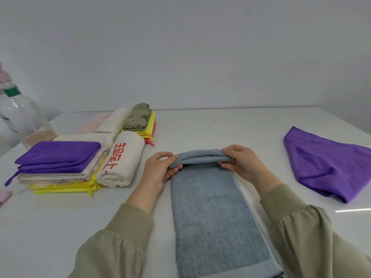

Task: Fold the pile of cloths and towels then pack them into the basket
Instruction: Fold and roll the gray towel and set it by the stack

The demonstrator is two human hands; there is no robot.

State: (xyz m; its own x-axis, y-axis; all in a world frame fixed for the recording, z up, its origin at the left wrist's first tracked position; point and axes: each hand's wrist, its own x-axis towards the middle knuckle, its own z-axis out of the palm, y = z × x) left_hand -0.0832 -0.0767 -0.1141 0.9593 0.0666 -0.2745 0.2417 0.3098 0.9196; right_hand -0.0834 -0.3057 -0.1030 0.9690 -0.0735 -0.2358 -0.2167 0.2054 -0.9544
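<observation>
A long grey-blue towel (210, 213) lies lengthwise on the white table (251, 125), running from the near edge away from me. Its far end is turned over into a thick fold (200, 155). My left hand (160, 169) pinches the left end of that fold, thumb on top. My right hand (241, 161) grips the right end the same way. An unfolded purple cloth (329, 163) lies crumpled at the right. No basket is in view.
At the left stand piles of folded cloths: a purple one (60, 155) on beige and yellow ones, a rolled cream towel with red characters (120, 159), an olive cloth (138, 117) on yellow and pink. A clear bottle (18, 113) stands far left. A pink object (4, 197) is at the left edge.
</observation>
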